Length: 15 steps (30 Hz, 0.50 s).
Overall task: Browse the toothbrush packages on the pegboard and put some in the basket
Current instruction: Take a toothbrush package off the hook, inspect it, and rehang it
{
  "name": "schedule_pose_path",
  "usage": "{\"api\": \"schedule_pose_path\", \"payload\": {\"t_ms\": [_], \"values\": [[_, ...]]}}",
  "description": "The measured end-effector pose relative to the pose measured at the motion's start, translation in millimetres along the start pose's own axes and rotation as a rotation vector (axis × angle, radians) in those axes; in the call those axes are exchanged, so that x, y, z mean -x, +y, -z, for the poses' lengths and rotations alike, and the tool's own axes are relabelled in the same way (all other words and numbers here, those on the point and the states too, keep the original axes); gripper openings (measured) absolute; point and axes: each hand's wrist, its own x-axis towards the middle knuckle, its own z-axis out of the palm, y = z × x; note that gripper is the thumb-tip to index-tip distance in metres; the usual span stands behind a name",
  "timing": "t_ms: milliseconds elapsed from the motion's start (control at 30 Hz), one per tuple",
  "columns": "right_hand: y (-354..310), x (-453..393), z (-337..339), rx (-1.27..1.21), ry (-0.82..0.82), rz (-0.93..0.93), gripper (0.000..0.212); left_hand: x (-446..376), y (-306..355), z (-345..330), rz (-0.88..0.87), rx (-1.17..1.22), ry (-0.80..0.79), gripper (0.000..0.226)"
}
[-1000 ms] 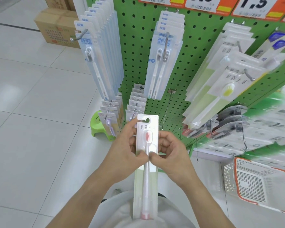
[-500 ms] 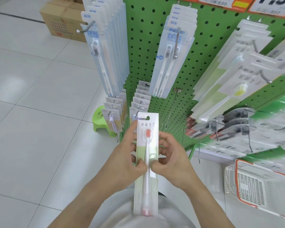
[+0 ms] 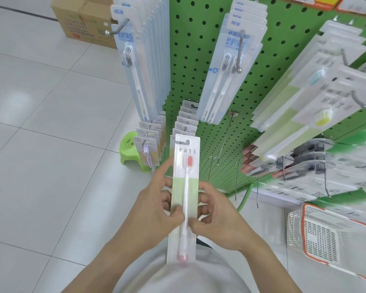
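Observation:
I hold a long white and pale-green toothbrush package (image 3: 183,187) upright in front of my chest; it shows a brush with a red head. My left hand (image 3: 156,208) grips its left edge, thumb on the front and index finger stretched up along the side. On the other side my right hand (image 3: 216,216) pinches its right edge, thumb on the front. The green pegboard (image 3: 199,60) stands just beyond, hung with rows of toothbrush packages (image 3: 230,66). The white basket with an orange rim (image 3: 334,240) sits on the floor at the lower right.
A small green stool (image 3: 133,151) stands on the white tiled floor by the pegboard's left side. A cardboard box (image 3: 82,20) lies at the far left. Several bare metal hooks (image 3: 224,140) stick out below the hanging packs. Shelves of goods (image 3: 304,166) fill the right.
Both hands keep the same package between them. The view has tilted and moved a little closer to the pegboard, so the display and basket have shifted in the frame.

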Motion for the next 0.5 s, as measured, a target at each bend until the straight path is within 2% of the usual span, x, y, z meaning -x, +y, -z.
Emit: {"api": "schedule_pose_path", "payload": {"t_ms": [67, 167, 233, 400, 500], "values": [[0.9, -0.2, -0.9, -0.064, 0.053, 0.033, 0.057, -0.3, -3.1, 2.3, 0.029, 0.004, -0.003, 0.079], [0.5, -1.7, 0.6, -0.188, 0.164, 0.078, 0.045, -1.0, -7.8, 7.2, 0.108, -0.042, -0.13, 0.03], [-0.4, -2.9, 0.7, -0.196, 0.215, 0.098, 0.041, 1.0, -7.3, 8.2, 0.124, -0.026, -0.159, 0.01], [-2.6, -1.1, -4.6, -0.131, 0.199, 0.112, 0.03, -0.3, -3.7, 5.8, 0.07, 0.018, -0.041, 0.007], [-4.2, -1.8, -5.6, -0.109, 0.22, 0.121, 0.03, -1.8, -4.7, 8.8, 0.079, 0.056, -0.059, 0.01]]}}
